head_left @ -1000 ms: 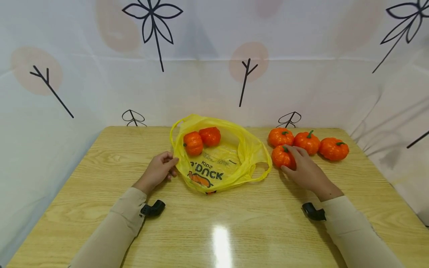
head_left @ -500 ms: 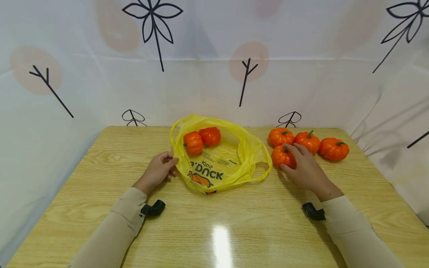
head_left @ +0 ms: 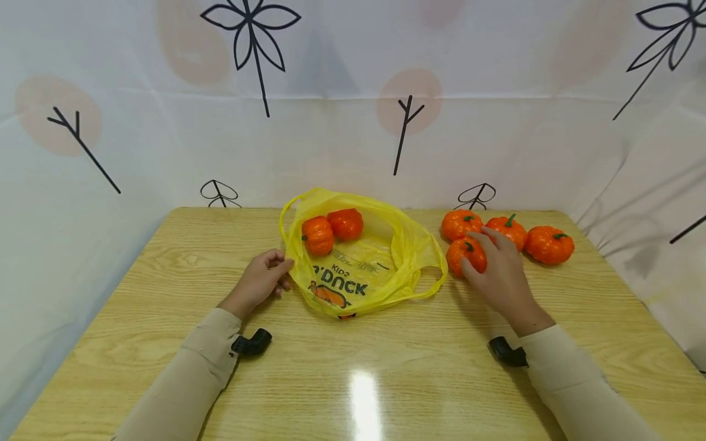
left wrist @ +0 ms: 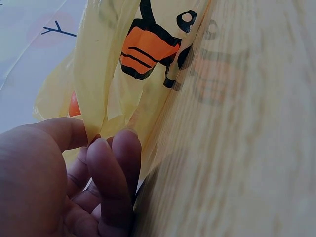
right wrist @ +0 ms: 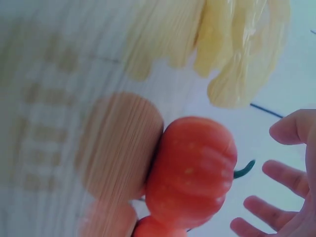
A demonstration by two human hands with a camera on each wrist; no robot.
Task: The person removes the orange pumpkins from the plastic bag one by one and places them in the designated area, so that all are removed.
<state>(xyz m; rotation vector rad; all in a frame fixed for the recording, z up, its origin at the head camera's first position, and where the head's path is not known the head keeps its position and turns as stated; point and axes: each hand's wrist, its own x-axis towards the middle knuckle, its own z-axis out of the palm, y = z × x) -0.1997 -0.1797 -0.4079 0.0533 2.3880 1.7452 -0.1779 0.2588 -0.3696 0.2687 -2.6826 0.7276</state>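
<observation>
A yellow plastic bag [head_left: 410,260] printed with a duck lies on the table with its mouth spread, two small orange pumpkins [head_left: 318,236] inside. My left hand [head_left: 258,283] pinches the bag's left rim between thumb and fingers, as the left wrist view also shows. To the right of the bag, my right hand [head_left: 503,282] is over the front pumpkin [head_left: 459,255]. In the right wrist view its fingers [right wrist: 284,175] are spread and apart from the pumpkin [right wrist: 190,173], facing its green stem [right wrist: 244,170].
Three more pumpkins [head_left: 548,245] sit behind and right of the front one, close together. A bag handle loop [head_left: 438,285] reaches toward the front pumpkin. The wooden table [head_left: 309,380] ends at a patterned cloth backdrop [head_left: 342,147].
My right hand has moved slightly left and its fingers have spread wider, away from the front pumpkin, which stays in place. The left hand and the bag have not moved.
</observation>
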